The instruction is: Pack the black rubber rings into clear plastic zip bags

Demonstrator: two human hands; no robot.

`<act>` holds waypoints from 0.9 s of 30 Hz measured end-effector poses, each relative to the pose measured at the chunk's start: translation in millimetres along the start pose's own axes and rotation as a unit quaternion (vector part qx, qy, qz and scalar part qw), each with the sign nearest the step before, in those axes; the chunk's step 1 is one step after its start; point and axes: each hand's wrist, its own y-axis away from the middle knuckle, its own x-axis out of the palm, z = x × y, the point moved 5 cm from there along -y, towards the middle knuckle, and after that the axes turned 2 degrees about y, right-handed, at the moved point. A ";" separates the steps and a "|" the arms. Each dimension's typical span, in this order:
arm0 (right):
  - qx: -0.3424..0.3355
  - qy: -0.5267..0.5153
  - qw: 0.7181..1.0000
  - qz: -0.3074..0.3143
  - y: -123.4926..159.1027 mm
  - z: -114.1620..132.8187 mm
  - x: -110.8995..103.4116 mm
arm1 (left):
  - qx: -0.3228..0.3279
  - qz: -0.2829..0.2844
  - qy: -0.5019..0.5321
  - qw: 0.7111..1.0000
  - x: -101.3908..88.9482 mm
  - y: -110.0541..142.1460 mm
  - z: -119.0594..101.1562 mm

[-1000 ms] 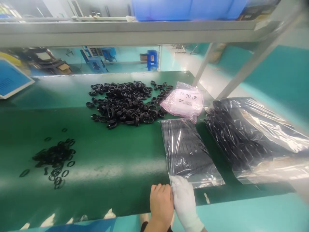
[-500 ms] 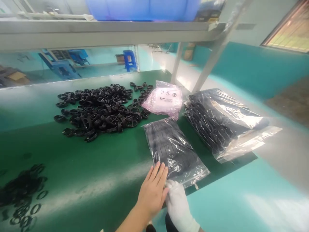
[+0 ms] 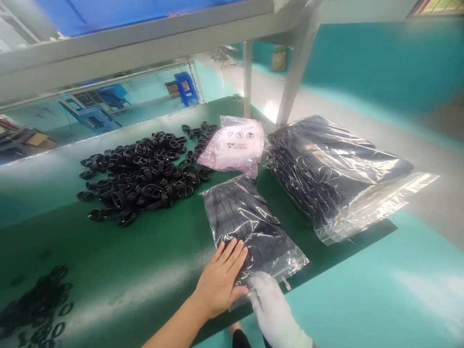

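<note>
A clear plastic bag (image 3: 250, 217) full of dark, ribbed parts lies flat near the table's front edge. My left hand (image 3: 221, 278), bare, rests on its lower left part with fingers stretched out and thumb apart. In a white glove, my right hand (image 3: 270, 302) has its fingers bent over the bag's near edge, by the seal strip, and seems to pinch it. The glove hides the exact grip. Both hands are close together, the left thumb almost touching the glove.
Stacked filled bags (image 3: 337, 174) lie to the right. A pink printed bag (image 3: 234, 145) sits behind. Black ring-shaped parts (image 3: 145, 174) are heaped at left, with loose black rings (image 3: 43, 299) at lower left. A shelf beam (image 3: 145, 55) crosses above the green table (image 3: 145, 256).
My view has shifted and tilted, so the table things appear displaced. My left hand still lies flat on the bag; my gloved right hand has moved slightly along its near edge.
</note>
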 end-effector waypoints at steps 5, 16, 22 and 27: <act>0.031 0.094 0.993 0.068 -0.1 -11.9 1.5 | 0.036 0.023 0.006 0.999 -4.5 -15.1 -2.1; 0.099 0.131 0.980 0.114 -11.2 -19.7 10.3 | 0.075 0.036 0.074 0.994 0.5 -34.8 -9.3; 0.094 0.022 0.990 0.107 -13.4 -25.3 -1.2 | -0.053 0.009 0.055 0.997 -21.3 -16.5 16.9; 0.144 -0.037 0.979 0.142 -13.9 -32.4 0.6 | 0.041 0.023 0.050 0.998 -3.9 -19.7 -4.7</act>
